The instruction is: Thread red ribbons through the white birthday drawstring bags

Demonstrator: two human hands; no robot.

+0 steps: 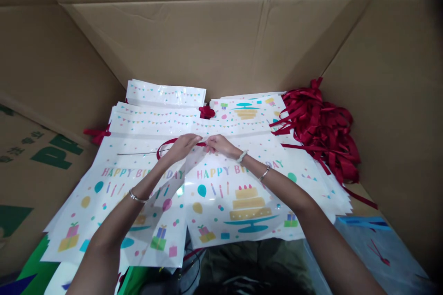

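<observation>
My right hand (220,144) pinches a red ribbon (201,144) near the top of a white printed birthday bag (238,152). Close beside it, my left hand (185,146) has its fingers closed on the same ribbon, which loops out to the left behind the wrist. The fingertips partly hide the ribbon between them. Under my left arm lies another stack of matching bags (114,203). A thin dark line (136,153), whose kind I cannot make out, runs across the left stack towards my left hand.
Tall cardboard walls (166,41) enclose the back and sides. A tangled heap of red ribbons (321,129) lies at the right. More bags (166,96) are stacked at the back. A clear plastic bag (367,239) lies front right, and a green item (32,258) shows front left.
</observation>
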